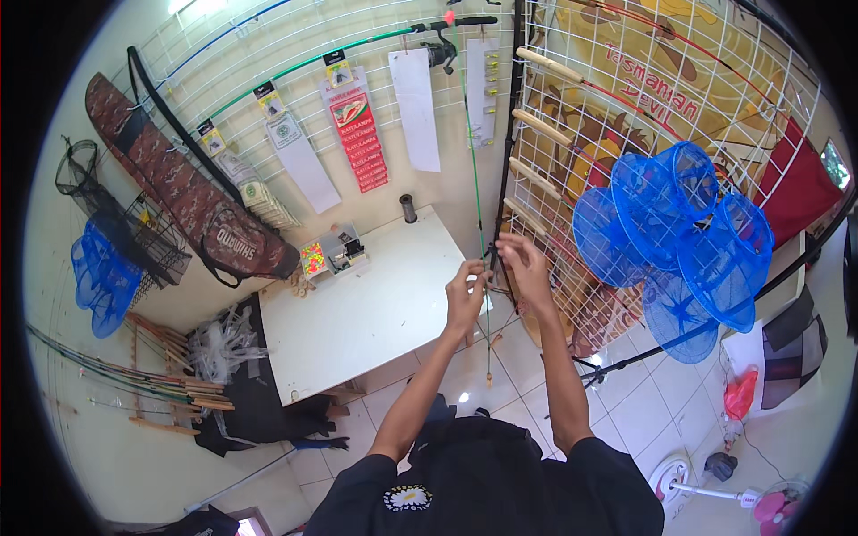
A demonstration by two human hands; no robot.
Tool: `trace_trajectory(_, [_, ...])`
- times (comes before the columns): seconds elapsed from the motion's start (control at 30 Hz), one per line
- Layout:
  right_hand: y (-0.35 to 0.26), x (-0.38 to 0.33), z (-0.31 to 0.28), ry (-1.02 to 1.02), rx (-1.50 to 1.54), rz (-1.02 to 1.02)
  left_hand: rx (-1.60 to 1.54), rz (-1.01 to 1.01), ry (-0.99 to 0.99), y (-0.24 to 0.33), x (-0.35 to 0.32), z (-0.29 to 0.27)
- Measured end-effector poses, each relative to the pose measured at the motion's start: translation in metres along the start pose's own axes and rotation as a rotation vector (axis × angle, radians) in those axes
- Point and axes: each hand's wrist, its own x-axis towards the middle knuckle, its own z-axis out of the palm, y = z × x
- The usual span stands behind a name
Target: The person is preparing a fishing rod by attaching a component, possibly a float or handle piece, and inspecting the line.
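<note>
Red label card (pixel 359 143) hangs on the wall grid beside a blank white card (pixel 416 109) — small rod tags (pixel 268 100) further left, yellow-orange banner (pixel 661 80) behind the right grid.

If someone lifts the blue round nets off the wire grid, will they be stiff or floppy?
The blue round nets look like thin mesh on hoop rims, so probably light; the mesh likely sags while the hoops keep shape. They hang bunched on the wire grid, so they may snag one another.
</note>
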Motion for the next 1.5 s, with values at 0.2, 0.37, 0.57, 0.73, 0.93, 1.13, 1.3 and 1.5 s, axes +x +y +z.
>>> trace_trajectory(0.2, [-0.032, 0.018, 0.004, 0.046, -0.223, -0.130, -0.054, -0.054, -0.075, -0.033, -0.019, 0.026])
trace_trajectory(0.37, [-0.009, 0.011, -0.008, 0.141, -0.317, -0.050, -0.027, -0.165, -0.215, -0.066, -0.025, 0.039])
trace_trajectory(0.57, [0.023, -0.005, -0.015, 0.203, -0.397, 0.062, -0.133, -0.213, -0.363, -0.110, -0.029, 0.049])
trace_trajectory(0.73, [0.069, -0.010, -0.026, 0.283, -0.457, 0.059, -0.024, -0.222, -0.476, -0.130, 0.003, 0.042])
trace_trajectory(0.93, [0.115, -0.010, -0.041, 0.449, -0.486, 0.074, -0.030, -0.117, -0.577, -0.113, 0.063, 0.048])
trace_trajectory(1.13, [0.124, -0.001, -0.032, 0.563, -0.609, 0.051, -0.161, -0.093, -0.626, -0.109, 0.116, 0.061])
trace_trajectory(1.3, [0.137, 0.000, -0.042, 0.645, -0.648, 0.070, -0.204, -0.062, -0.714, -0.073, 0.141, 0.090])
trace_trajectory(1.5, [0.141, 0.016, -0.040, 0.801, -0.680, 0.068, -0.091, 0.008, -0.771, -0.051, 0.163, 0.111])
